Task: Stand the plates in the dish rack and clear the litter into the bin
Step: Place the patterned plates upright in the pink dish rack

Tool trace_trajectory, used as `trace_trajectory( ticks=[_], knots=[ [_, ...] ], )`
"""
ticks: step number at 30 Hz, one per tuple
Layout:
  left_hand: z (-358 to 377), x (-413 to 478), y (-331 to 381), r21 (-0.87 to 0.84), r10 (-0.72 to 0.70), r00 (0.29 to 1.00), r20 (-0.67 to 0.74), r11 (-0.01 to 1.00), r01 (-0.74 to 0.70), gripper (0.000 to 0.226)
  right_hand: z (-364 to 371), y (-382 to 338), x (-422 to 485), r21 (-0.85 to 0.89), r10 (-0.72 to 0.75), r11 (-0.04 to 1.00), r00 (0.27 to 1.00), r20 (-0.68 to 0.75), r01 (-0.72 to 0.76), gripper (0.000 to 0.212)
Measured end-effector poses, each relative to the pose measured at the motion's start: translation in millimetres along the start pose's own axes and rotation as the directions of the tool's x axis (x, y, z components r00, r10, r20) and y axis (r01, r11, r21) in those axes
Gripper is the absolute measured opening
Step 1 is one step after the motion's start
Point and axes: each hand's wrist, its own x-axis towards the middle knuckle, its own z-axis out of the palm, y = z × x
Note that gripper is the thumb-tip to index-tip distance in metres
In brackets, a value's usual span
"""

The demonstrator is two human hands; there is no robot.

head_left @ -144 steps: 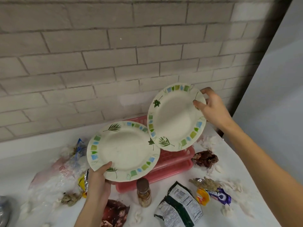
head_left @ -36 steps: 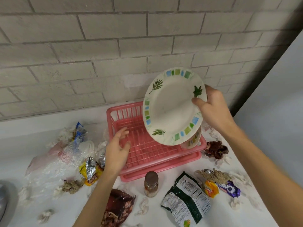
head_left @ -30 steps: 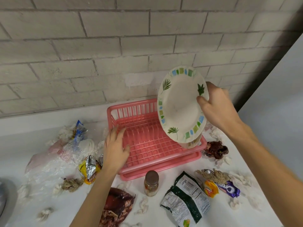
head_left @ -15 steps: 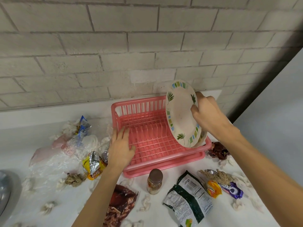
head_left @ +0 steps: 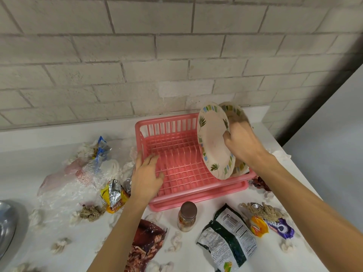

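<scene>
A pink dish rack (head_left: 172, 134) stands on the white counter against the brick wall. My right hand (head_left: 242, 142) grips the rim of a white plate (head_left: 213, 146) with green leaves and coloured squares, held nearly upright at the rack's right end. A second matching plate (head_left: 233, 111) stands just behind it in the rack, mostly hidden. My left hand (head_left: 146, 177) rests flat, fingers straight, on the rack's front left corner. Litter lies all around the rack.
A small jar (head_left: 187, 215) stands in front of the rack. Wrappers lie nearby: dark green bag (head_left: 228, 238), brown packet (head_left: 144, 246), purple biscuit wrapper (head_left: 280, 228), yellow foil packet (head_left: 113, 195), clear plastic (head_left: 78, 179), several tissue scraps. A metal bowl (head_left: 5, 224) sits at far left.
My right hand has lowered the plate and turned it upright into the rack's right end, beside the other plate. My left hand, which let go of that other plate, settled on the rack's corner.
</scene>
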Motion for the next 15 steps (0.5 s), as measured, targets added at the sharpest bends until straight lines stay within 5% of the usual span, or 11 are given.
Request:
trace_trajectory(
  ticks=[15],
  knots=[
    [-3.7, -2.5, 3.7, -0.015, 0.007, 1.000, -0.001, 1.000, -0.007, 0.055, 5.0, 10.6, 2.4, 0.041, -0.075, 0.996, 0.995, -0.059, 0.077, 0.048]
  ],
)
